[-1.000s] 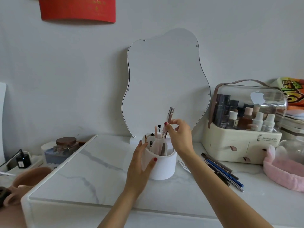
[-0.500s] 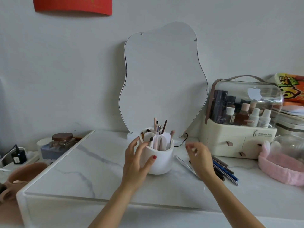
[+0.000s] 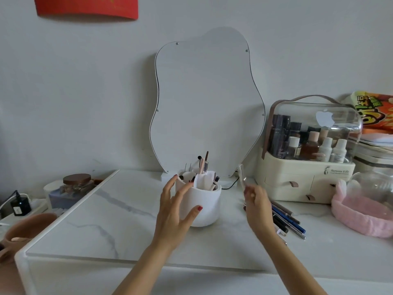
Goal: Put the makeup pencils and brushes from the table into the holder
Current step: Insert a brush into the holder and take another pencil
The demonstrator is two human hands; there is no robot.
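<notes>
A white round holder (image 3: 207, 207) stands mid-table with several pencils and brushes (image 3: 203, 166) upright in its compartments. My left hand (image 3: 174, 211) cups the holder's left side, thumb on its front wall. My right hand (image 3: 256, 204) hovers to the right of the holder, above the table, pinching a thin pale makeup tool (image 3: 242, 177) that points up, blurred. Several dark and blue makeup pencils (image 3: 287, 219) lie on the table just right of that hand.
A wavy-edged mirror (image 3: 204, 99) leans on the wall behind the holder. A cream cosmetics case (image 3: 306, 179) with a clear lid sits at the right, a pink headband (image 3: 361, 211) beside it. A jar (image 3: 76, 184) and a charger (image 3: 20, 204) sit left of the marble top (image 3: 106, 226).
My right hand dropped a pencil into the holder, went down to the pencils on the table, and now has lifted a thin pale tool. My left hand stays on the holder.
</notes>
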